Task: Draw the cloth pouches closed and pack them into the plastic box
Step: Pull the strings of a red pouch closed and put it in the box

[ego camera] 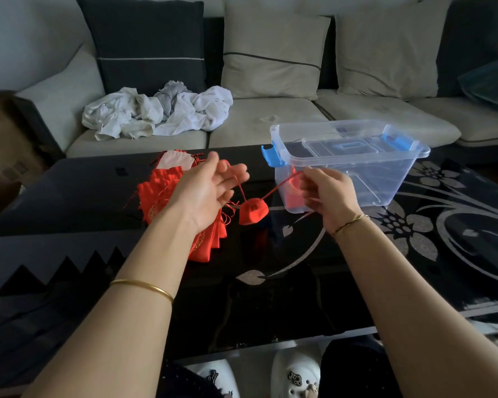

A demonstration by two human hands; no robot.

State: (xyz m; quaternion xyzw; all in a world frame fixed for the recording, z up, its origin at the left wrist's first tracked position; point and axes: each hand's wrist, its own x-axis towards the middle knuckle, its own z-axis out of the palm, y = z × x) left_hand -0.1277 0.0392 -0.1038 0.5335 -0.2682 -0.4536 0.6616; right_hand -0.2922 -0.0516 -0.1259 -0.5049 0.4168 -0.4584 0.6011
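Cords of one red pouch, bunched nearly shut at centre frame, are pinched by the half-spread left hand and the curled right hand. Beyond, a pile of undrawn pouches is left; something red is seen in the plastic box, upper right.

We reach both bare forearms forward and inward. Our left hand is turned palm up, fingers loosely spread; a red cord runs up between thumb and forefinger, grip unclear. Our right hand is curled, fingertips pinching the cord.
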